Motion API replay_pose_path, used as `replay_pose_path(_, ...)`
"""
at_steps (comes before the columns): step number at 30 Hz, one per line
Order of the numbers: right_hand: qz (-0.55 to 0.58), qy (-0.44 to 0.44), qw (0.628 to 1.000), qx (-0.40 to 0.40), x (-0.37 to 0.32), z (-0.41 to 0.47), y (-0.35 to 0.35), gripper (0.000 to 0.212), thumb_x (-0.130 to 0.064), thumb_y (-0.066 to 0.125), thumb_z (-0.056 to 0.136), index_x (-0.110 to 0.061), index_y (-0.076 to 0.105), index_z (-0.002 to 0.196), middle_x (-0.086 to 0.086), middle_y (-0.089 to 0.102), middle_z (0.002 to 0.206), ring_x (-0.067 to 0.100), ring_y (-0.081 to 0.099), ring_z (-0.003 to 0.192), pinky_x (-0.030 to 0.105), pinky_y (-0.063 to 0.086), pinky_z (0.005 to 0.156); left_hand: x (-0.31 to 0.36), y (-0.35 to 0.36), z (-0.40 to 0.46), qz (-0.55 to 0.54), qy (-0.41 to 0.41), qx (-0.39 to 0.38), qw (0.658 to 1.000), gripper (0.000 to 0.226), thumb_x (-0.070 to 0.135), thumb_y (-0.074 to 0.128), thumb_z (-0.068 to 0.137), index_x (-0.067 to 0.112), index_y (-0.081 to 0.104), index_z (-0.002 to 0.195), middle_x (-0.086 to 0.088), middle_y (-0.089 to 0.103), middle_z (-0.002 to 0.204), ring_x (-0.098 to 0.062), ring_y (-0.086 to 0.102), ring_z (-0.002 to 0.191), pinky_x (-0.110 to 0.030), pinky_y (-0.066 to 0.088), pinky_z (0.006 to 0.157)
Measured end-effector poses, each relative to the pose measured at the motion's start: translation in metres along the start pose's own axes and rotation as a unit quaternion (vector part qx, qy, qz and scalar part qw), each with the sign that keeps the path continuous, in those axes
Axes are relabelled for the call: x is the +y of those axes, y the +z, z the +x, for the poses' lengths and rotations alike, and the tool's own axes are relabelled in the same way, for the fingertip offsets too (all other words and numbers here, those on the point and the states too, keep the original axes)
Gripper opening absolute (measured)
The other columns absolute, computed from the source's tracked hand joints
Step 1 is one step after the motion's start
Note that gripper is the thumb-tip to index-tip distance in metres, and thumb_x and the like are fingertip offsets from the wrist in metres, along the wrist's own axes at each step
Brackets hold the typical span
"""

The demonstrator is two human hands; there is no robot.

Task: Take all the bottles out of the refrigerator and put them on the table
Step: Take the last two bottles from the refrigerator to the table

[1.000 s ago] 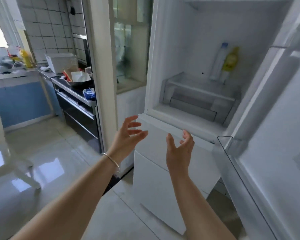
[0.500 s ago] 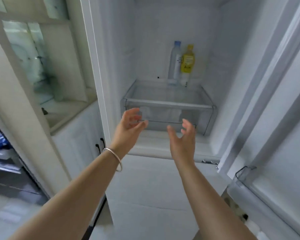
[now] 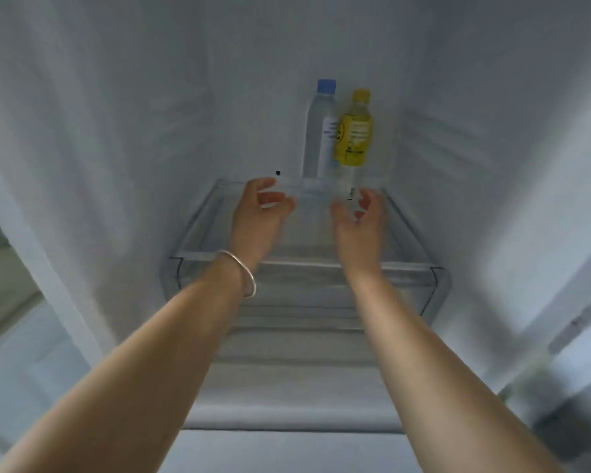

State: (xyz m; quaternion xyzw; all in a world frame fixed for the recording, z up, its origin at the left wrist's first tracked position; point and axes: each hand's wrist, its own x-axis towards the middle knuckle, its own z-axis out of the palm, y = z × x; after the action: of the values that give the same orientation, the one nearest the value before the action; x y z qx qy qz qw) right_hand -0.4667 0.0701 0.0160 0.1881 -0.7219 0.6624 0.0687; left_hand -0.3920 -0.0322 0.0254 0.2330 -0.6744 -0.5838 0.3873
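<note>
Bottles: clear blue-capped bottle (image 3: 318,131) and yellow bottle (image 3: 352,134) stood touching at 12 o'clock on the refrigerator shelf (image 3: 202,230).
Left hand (image 3: 258,213): spread, nothing gripped.
Right hand (image 3: 357,221): spread, nothing gripped.

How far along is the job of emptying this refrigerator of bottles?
Done: nothing visibly. In hand: the left hand and right hand, both open and empty, reach toward the shelf. Left: the blue-capped bottle and the yellow bottle stand at the refrigerator's back; both must go to the table.
</note>
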Motion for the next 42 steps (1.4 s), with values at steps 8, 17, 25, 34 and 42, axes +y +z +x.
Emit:
replay_pose_path(8, -0.037, 0.089, 0.995, -0.014, 0.018, 0.093, 0.023, 0.070, -0.032, 0.069, 0.079, -0.013, 0.036, 0.138, 0.010, 0.042, 0.135, 0.022, 0.047, 0.119, 0.024, 0.036, 0.091, -0.015, 0.040, 0.093, -0.028, -0.084, -0.065, 0.994, 0.049, 0.023, 0.066, 0.085, 0.016, 0.045, 0.128, -0.002, 0.062, 0.108, -0.010, 0.059, 0.085, -0.029, 0.048, 0.075)
replay_pose_path(17, -0.072, 0.111, 0.991, -0.004, 0.030, 0.167, 0.045, 0.087, -0.042, 0.076, 0.060, -0.020, 0.039, 0.135, 0.009, 0.043, 0.135, 0.029, 0.049, 0.120, 0.048, 0.050, 0.092, -0.020, 0.066, 0.169, 0.099, -0.023, -0.036, 0.994, 0.061, 0.034, 0.066, 0.086, 0.008, 0.043, 0.135, -0.011, 0.049, 0.137, -0.019, 0.052, 0.114, -0.020, 0.035, 0.087)
replay_pose_path(25, -0.090, 0.087, 0.990, -0.063, 0.045, 0.196, 0.057, 0.043, -0.031, 0.076, 0.070, -0.019, 0.047, 0.100, -0.004, 0.057, 0.089, 0.014, 0.055, 0.080, 0.027, 0.044, 0.072, -0.034, 0.102, 0.195, 0.060, 0.025, -0.099, 0.993, 0.069, 0.053, 0.077, 0.065, 0.008, 0.056, 0.113, 0.002, 0.067, 0.104, -0.013, 0.066, 0.093, -0.015, 0.052, 0.078)
replay_pose_path(34, -0.060, 0.050, 0.997, -0.008, 0.040, 0.181, 0.055, 0.048, -0.043, 0.078, 0.061, -0.023, 0.051, 0.095, -0.004, 0.058, 0.087, 0.021, 0.061, 0.087, 0.026, 0.042, 0.069, -0.036, 0.106, 0.184, -0.005, 0.000, -0.032, 0.999, 0.054, 0.057, 0.077, 0.048, 0.026, 0.060, 0.089, 0.004, 0.070, 0.088, -0.022, 0.069, 0.091, -0.049, 0.056, 0.085)
replay_pose_path(42, -0.002, -0.029, 1.000, 0.004, -0.005, 0.129, 0.041, 0.056, -0.051, 0.067, 0.053, -0.016, 0.064, 0.097, -0.008, 0.065, 0.081, 0.010, 0.063, 0.077, 0.021, 0.045, 0.065, 0.009, 0.067, 0.126, -0.057, -0.006, 0.004, 0.998, 0.069, 0.056, 0.077, 0.041, 0.020, 0.061, 0.098, 0.000, 0.072, 0.087, -0.022, 0.071, 0.089, -0.052, 0.057, 0.083)
